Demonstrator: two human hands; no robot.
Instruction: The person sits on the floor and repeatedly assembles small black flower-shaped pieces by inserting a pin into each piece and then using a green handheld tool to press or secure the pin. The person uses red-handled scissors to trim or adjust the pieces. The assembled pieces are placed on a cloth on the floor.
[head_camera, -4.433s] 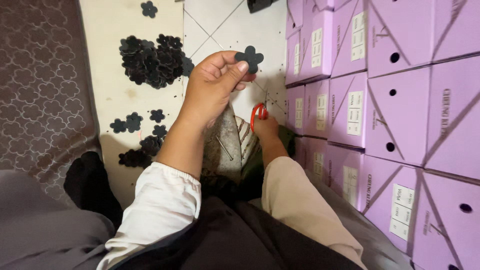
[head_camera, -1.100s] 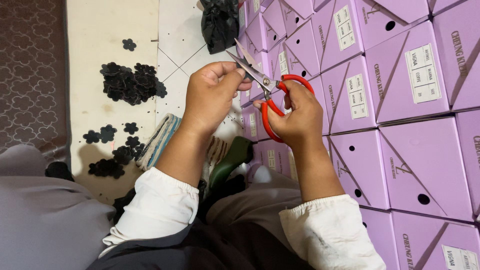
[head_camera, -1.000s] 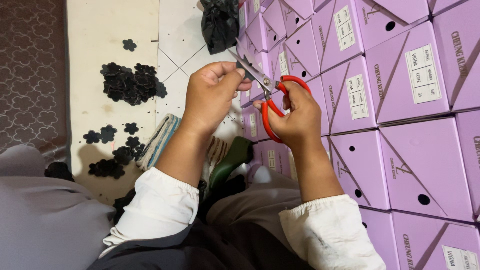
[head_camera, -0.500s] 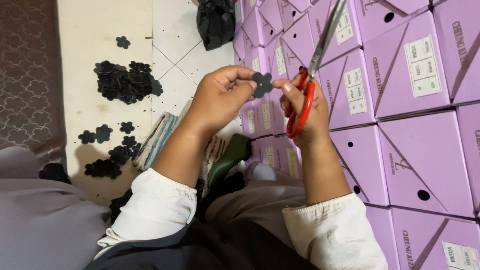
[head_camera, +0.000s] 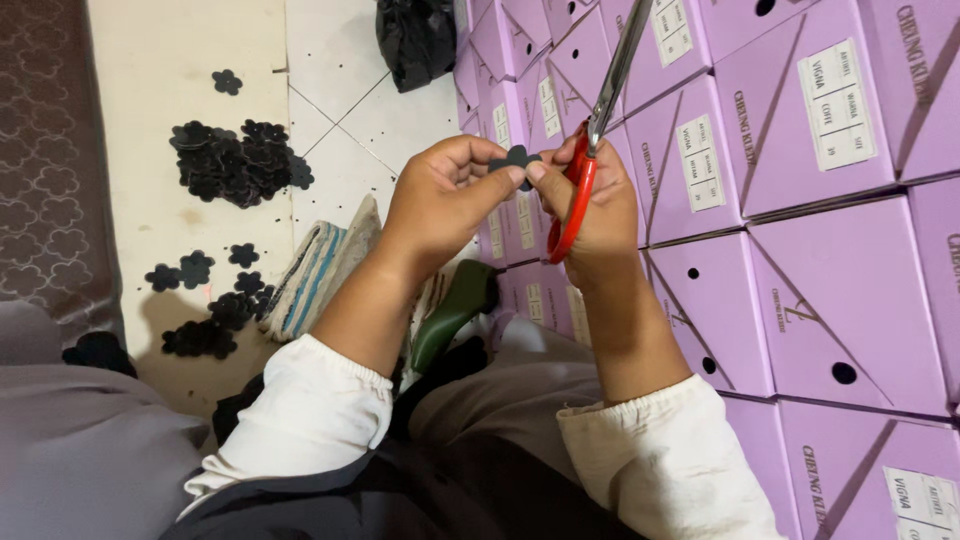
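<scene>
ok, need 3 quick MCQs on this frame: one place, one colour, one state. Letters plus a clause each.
1. Where does the big pile of black flower-shaped pieces lie?
A. on the floor to the left
B. on top of the boxes
C. in the person's lap

2. What colour are the stacked boxes?
A. green
B. purple
C. white

3. How are the scissors held in the right hand?
A. lying flat on the floor
B. blades pointing down at the lap
C. blades pointing up, away from the piece

Answers: 1 A, the pile sits on the pale floor left of the left hand. 2 B, every box face is purple. 3 C, the red handles hang on the fingers while both hands pinch a small black flower-shaped piece.
</scene>
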